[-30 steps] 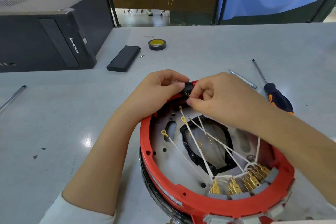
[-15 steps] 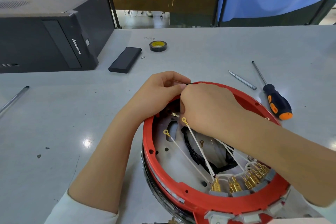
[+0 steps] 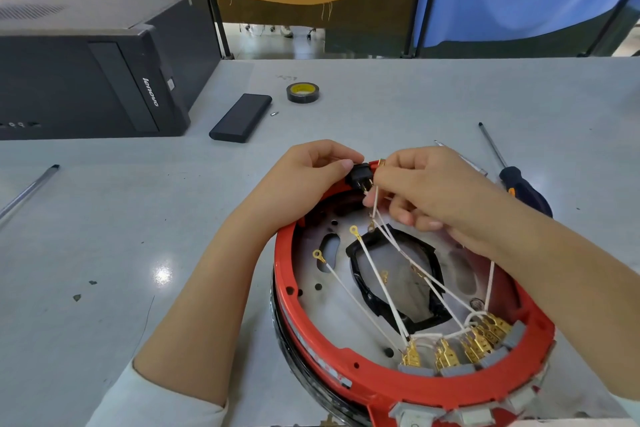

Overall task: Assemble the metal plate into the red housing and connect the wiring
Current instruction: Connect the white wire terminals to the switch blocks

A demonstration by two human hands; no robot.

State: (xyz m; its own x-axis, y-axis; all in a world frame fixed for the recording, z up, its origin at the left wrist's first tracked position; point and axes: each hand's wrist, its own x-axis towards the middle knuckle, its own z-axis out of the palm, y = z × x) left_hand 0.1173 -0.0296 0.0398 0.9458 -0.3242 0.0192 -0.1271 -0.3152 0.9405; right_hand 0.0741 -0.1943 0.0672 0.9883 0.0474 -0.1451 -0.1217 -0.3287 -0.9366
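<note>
Red housing, right hand lifted, pinching white wire, left hand gripping black connector.

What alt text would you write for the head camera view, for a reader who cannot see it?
Two hands work at the far rim of a round red housing on a grey table: the left hand holds a black connector, and the right hand pinches a white wire beside it. Inside lies a metal plate with more white wires.
</note>
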